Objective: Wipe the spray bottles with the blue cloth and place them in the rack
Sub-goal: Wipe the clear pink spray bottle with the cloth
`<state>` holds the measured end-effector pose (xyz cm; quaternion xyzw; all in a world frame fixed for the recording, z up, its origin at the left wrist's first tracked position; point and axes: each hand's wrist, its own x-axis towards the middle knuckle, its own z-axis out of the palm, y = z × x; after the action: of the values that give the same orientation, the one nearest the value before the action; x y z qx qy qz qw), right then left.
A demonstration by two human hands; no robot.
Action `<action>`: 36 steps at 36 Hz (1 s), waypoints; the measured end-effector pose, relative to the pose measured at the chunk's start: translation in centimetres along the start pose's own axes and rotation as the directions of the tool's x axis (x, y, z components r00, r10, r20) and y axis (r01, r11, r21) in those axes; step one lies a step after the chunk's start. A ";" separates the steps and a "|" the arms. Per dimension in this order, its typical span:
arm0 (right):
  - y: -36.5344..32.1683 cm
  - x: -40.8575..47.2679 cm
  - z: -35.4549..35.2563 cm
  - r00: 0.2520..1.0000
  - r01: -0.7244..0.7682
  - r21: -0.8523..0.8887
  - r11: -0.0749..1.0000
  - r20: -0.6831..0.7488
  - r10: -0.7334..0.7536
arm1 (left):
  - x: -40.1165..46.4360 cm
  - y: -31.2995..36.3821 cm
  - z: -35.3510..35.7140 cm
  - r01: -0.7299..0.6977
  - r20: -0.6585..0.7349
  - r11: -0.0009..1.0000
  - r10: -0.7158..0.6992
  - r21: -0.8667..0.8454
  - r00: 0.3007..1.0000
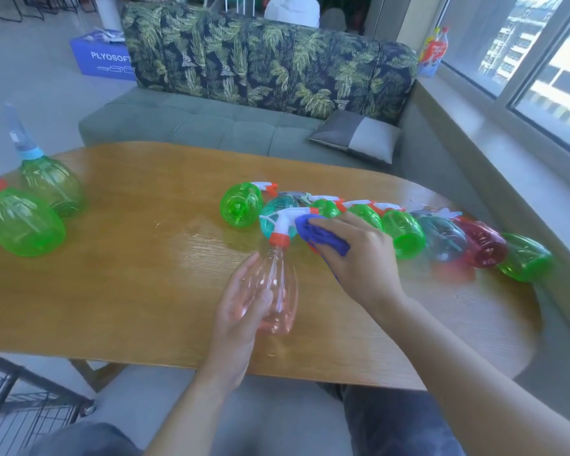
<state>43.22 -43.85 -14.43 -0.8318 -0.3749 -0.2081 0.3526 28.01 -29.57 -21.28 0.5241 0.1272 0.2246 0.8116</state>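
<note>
Head view, near to far: my left hand [241, 311] wraps the clear pink spray bottle [277, 291] over the wooden table [129, 291], while my right hand [356, 255], at one o'clock, clutches the blue cloth [323, 236] beside its trigger head. I judge wiping is underway. Next, I'd rub the body, then carry it to the wire rack [20, 406] at seven o'clock; more spray bottles [405, 232] lie waiting beyond.

Home living rm: leaf-print sofa [270, 64] w/ cushion [359, 136], wooden table [139, 291], big window [524, 44].
</note>
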 end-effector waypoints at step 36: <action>0.7 2.0 -2.6 0.996 -0.056 -0.032 0.998 -0.067 0.054 | 0.0 0.0 -0.2 0.006 0.043 0.999 -0.008 0.047 0.999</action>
<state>44.80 -45.11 -11.80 -0.8404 -0.3362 -0.2320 0.3563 27.98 -29.42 -21.39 0.5473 0.1165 0.2073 0.8025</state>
